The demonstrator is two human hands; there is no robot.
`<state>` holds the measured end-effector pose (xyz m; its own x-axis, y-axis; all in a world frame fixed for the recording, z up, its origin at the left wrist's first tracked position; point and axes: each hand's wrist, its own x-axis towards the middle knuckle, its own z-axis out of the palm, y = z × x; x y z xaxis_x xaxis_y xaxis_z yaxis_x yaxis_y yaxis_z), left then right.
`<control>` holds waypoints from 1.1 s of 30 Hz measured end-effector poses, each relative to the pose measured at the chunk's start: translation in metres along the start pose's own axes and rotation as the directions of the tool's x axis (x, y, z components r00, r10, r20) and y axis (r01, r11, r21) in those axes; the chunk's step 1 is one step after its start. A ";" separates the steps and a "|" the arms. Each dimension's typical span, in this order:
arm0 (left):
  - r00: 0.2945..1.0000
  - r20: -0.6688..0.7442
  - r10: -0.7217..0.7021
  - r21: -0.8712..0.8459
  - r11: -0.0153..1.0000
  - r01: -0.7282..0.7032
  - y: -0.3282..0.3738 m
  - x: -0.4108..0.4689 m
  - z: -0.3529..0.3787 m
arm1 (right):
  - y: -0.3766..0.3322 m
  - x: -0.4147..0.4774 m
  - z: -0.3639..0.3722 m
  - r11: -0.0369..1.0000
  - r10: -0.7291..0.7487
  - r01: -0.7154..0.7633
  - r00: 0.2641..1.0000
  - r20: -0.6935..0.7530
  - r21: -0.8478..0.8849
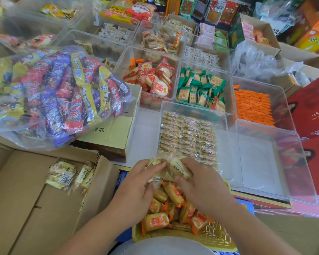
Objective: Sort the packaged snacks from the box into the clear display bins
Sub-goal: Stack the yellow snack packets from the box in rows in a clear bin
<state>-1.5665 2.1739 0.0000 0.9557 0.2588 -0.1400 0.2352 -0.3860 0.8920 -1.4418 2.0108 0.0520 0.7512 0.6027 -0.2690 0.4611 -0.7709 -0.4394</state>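
Pale-yellow packaged snacks in clear wrappers (175,171) are sitting bunched in the grip, both hands on them. Left hand (136,186) is curling round the left side of the bunch, thumb underneath. Right hand (201,183) is cupping over the right packet, fingers bent round it. Both are holding, neither is free.

Directly beyond the grip I'm seeing a clear plastic display bin (224,155) with small gold-wrapped packets (188,137) lined up in neat rows; the near edge of the rows is touching the held bunch, so I'm judging the bunch is going in there. That bin is looking mostly filled, with a bare strip on its right.

Left of the grip, a brown cardboard box (26,190) is showing a few matching pale packets (63,174); I can't tell if more are lying deeper. Right of the grip, a second clear bin (258,162) is showing only its floor. Under the grip, a yellow plastic basket (219,240) is holding orange-wrapped round crackers (155,221), unsorted.

Further beyond, bins of red-and-white crackers (155,78), green-wrapped biscuits (201,87) and orange sticks (252,105) are reading as stocked. I'm calling it well along, not finished.
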 end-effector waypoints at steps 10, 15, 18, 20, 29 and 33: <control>0.959 -0.153 -0.238 -0.337 0.925 0.176 -0.009 0.000 -0.014 | 0.044 0.046 -0.045 0.905 0.187 -0.151 0.981 -0.051 0.399; 0.920 -0.186 -0.345 -0.393 0.884 0.253 -0.002 -0.006 -0.020 | 0.057 0.092 -0.031 0.891 0.214 -0.162 0.974 -0.078 0.424; 0.907 -0.182 -0.380 -0.376 0.879 0.293 0.000 -0.009 -0.018 | 0.058 0.114 -0.003 0.906 0.230 -0.182 0.970 -0.082 0.382; 0.905 -0.189 -0.382 -0.382 0.877 0.291 -0.004 -0.011 -0.016 | 0.059 0.123 0.016 0.943 0.204 -0.176 0.977 -0.070 0.282; 0.899 -0.194 -0.393 -0.379 0.875 0.301 -0.013 -0.015 -0.016 | 0.078 0.121 0.042 0.896 0.174 -0.274 0.941 0.291 0.348; 0.894 -0.203 -0.399 -0.370 0.877 0.307 -0.012 -0.011 -0.016 | 0.078 0.119 0.039 0.886 0.081 -0.216 0.943 0.322 0.410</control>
<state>-1.5831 2.1899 -0.0019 0.7247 0.5654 -0.3939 0.4346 0.0685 0.8980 -1.3352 2.0306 -0.0473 0.5944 0.5722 -0.5650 0.0529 -0.7289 -0.6826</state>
